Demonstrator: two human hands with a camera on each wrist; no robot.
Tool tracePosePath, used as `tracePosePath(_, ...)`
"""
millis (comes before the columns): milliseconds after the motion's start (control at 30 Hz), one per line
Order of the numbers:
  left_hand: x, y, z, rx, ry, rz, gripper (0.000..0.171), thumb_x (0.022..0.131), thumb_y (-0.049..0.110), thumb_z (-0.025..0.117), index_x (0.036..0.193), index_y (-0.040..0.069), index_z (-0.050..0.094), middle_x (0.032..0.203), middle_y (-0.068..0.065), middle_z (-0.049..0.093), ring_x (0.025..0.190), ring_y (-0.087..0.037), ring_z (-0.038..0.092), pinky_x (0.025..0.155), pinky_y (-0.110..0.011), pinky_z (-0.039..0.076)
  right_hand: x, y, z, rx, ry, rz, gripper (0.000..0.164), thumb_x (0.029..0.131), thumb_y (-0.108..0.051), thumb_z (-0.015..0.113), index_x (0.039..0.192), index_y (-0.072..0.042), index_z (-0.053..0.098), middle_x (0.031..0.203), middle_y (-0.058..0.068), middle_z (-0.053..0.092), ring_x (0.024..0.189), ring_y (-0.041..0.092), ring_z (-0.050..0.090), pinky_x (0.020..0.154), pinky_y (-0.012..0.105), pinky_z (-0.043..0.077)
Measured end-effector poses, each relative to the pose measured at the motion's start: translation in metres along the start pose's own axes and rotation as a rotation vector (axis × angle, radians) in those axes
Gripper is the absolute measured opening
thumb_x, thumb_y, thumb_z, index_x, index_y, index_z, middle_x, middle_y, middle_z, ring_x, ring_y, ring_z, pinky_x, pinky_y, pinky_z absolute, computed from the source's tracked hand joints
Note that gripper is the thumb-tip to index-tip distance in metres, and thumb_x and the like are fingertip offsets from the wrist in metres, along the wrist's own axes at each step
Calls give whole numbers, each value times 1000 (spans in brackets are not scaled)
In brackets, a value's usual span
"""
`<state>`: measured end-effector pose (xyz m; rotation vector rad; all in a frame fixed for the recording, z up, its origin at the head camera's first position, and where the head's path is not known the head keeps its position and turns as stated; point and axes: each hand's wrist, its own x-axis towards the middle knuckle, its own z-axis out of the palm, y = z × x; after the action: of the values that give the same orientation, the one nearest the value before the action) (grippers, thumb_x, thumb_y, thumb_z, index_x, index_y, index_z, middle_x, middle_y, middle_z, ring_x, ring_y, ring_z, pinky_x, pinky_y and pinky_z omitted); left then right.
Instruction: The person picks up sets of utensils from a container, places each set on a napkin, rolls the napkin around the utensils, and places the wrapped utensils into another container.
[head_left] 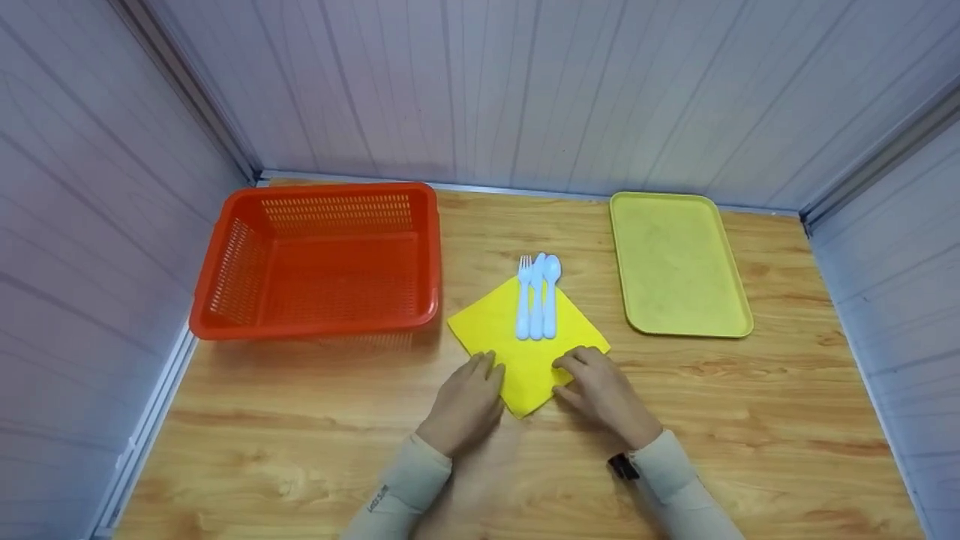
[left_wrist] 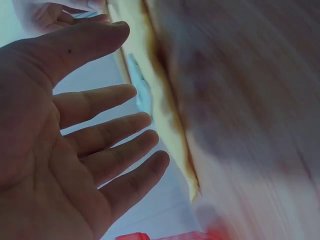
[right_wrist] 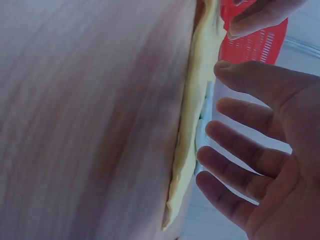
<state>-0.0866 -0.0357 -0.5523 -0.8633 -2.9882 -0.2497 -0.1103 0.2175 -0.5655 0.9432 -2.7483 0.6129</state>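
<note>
While a red basket (head_left: 315, 330) is standing at the left side of the wooden table (head_left: 300, 465), near the back wall (head_left: 480, 97), the left hand (head_left: 465, 394) is resting close to the person's side, its fingertips meeting the near left edge of a yellow napkin (head_left: 529, 367); its fingers are stretching out straight and spread, released, grasping nothing. Next along, the napkin is lying on the table between the hands, turned like a diamond, one corner pointing at the person. On it a pale blue fork (head_left: 523, 307), knife (head_left: 537, 304) and spoon (head_left: 550, 304) are lying side by side in that order, handles towards the person, heads reaching past the napkin's far edges. The right hand (head_left: 604, 390) is reaching in at the near right edge, its fingers bending slightly and spreading, released too; whether every fingertip is touching the napkin, I cannot tell. Farther right, a yellow tray (head_left: 682, 262) is lying flat, well apart from the cutlery
</note>
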Motion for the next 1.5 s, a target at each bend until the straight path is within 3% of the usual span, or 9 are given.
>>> tracePosePath(200,2,-5,4,-64,-93,-43,41,94,17,62,130,-2,61,138,-22,56,128,-36,53,106,-46,43,1,3,4,9,-90,91,37,82,-19,84,112,-5,69,105,7,64,93,25,59,80,42,52)
tracePosePath(367,3,-8,5,-102,-114,-61,42,94,17,62,132,-2,61,140,-22,54,129,-36,52,107,-46,42,4,3,6,25,-81,119,31,84,-18,82,110,-6,69,103,6,63,91,25,58,78,42,51)
tracePosePath(633,5,-12,8,-76,9,-15,37,92,13,64,126,-1,63,130,-21,60,122,-36,57,107,-42,42,10,6,9,25,-44,125,14,86,-11,79,96,-7,72,92,4,65,84,24,59,73,40,51)
tracePosePath(867,21,-17,6,-35,28,-8,35,97,0,55,131,1,60,133,-25,58,125,-41,53,106,-48,42,20,10,2,103,-93,230,10,90,-14,76,98,-9,72,91,3,64,81,19,59,73,39,52)
tracePosePath(1033,34,-22,5,-9,105,22,22,93,-3,57,112,2,66,105,-15,66,99,-31,65,88,-43,53,27,11,-4,136,-93,260,10,93,-15,72,101,-8,71,92,3,65,80,18,58,72,39,50)
tracePosePath(1200,46,-28,2,-20,130,17,11,91,0,59,87,7,66,76,-6,61,67,-23,60,62,-37,52,29,16,-8,184,-104,245,16,96,-16,69,109,-6,70,99,5,67,86,19,59,76,39,51)
tracePosePath(1367,58,-34,-2,-34,97,-12,16,92,1,57,82,8,66,68,-4,57,58,-21,56,52,-35,48,24,24,-17,186,-193,187,36,91,-12,70,125,-4,64,114,9,67,99,25,60,86,45,50)
tracePosePath(1500,66,-38,-6,-92,69,-47,19,96,3,54,82,8,67,66,-4,56,58,-21,55,52,-35,48,23,28,-23,161,-261,161,55,86,-19,78,134,-4,59,123,12,64,109,31,58,94,50,47)
